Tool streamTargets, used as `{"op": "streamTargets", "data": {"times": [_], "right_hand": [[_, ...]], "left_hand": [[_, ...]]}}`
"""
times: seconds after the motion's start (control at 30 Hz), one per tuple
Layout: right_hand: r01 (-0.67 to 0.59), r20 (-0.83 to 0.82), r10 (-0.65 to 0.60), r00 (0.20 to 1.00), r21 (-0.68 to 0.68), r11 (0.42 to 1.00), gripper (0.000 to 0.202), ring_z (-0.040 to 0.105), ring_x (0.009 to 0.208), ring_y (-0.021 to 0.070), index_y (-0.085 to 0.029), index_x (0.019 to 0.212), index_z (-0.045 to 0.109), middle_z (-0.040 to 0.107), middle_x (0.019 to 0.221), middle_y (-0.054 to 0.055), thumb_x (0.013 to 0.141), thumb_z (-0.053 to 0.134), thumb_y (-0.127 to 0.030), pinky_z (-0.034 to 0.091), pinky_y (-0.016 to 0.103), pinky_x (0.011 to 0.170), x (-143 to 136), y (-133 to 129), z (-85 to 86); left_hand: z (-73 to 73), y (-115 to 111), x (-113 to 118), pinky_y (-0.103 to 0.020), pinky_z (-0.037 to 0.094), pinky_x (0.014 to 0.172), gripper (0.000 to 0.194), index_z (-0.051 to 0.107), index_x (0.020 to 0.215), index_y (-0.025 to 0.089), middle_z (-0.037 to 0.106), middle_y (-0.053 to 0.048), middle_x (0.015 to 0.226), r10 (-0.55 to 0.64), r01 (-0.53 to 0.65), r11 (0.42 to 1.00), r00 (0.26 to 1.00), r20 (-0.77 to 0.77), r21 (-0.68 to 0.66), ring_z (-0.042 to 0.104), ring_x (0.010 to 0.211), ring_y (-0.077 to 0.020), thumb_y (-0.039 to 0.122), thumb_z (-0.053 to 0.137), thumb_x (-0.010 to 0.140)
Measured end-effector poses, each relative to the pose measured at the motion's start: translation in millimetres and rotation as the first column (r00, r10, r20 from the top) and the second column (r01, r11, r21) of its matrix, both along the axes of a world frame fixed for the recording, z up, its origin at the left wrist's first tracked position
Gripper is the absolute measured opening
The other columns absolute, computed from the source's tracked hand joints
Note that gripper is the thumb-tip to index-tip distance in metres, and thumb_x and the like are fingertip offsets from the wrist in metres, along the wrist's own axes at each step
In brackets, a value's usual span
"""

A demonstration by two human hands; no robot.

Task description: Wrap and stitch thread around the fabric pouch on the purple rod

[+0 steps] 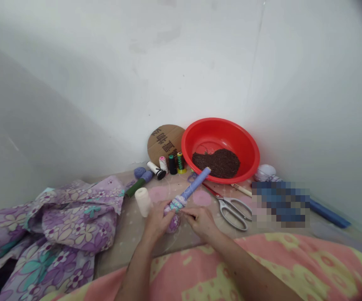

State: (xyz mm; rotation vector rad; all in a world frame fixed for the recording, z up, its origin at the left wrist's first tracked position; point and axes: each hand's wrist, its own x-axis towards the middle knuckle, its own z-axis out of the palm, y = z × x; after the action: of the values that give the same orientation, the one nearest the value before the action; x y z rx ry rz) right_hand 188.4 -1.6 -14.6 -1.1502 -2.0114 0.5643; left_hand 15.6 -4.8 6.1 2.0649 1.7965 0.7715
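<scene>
A purple rod [196,182] slants up to the right, its lower end in gathered floral fabric with a rounded purple floral ball [173,223] beneath. My left hand [159,217] is closed round the gathered fabric from the left. On the right side, my right hand [201,221] is pinched close to the fabric; what its fingertips hold is too small to make out. A white roll [143,201] stands just left of my left hand. Grey-handled scissors [231,209] with red blades lie to the right of my right hand.
A red basin [251,154] with dark grains stands behind. Thread spools [172,165] and round cardboard [160,144] are left of it. Floral cloth [74,225] is heaped at left. A blue rod [328,214] and white ball [265,171] lie right. A pink-yellow blanket [281,263] covers the front.
</scene>
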Motion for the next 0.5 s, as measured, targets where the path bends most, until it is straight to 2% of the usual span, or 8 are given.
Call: {"op": "streamTargets", "data": {"times": [0.27,0.5], "right_hand": [[-0.032,0.027,0.033,0.999,-0.025,0.999,0.034,0.064,0.077,0.0174,-0.03,0.1,0.065,0.069,0.091,0.0,0.074,0.049,-0.015,0.045,0.023,0.065,-0.1,-1.2,1.7],[-0.031,0.063,0.035,0.997,-0.065,0.997,0.032,0.064,0.076,0.0178,-0.03,0.1,0.065,0.069,0.092,0.0,0.076,0.048,-0.019,0.045,0.024,0.065,0.9,0.7,0.8]], "left_hand": [[-0.3,0.7,-1.1,-0.032,0.037,0.086,0.04,0.057,0.109,0.015,0.06,-0.009,0.107,-0.007,0.007,1.0,1.0,0.011,-0.006,0.052,0.099,-0.0222,0.034,0.045,0.075],[-1.6,0.5,-1.4,-0.033,0.038,0.085,0.04,0.058,0.107,0.015,0.06,-0.009,0.106,-0.013,0.012,1.0,1.0,0.022,0.013,0.053,0.097,-0.0226,0.034,0.045,0.074]]}}
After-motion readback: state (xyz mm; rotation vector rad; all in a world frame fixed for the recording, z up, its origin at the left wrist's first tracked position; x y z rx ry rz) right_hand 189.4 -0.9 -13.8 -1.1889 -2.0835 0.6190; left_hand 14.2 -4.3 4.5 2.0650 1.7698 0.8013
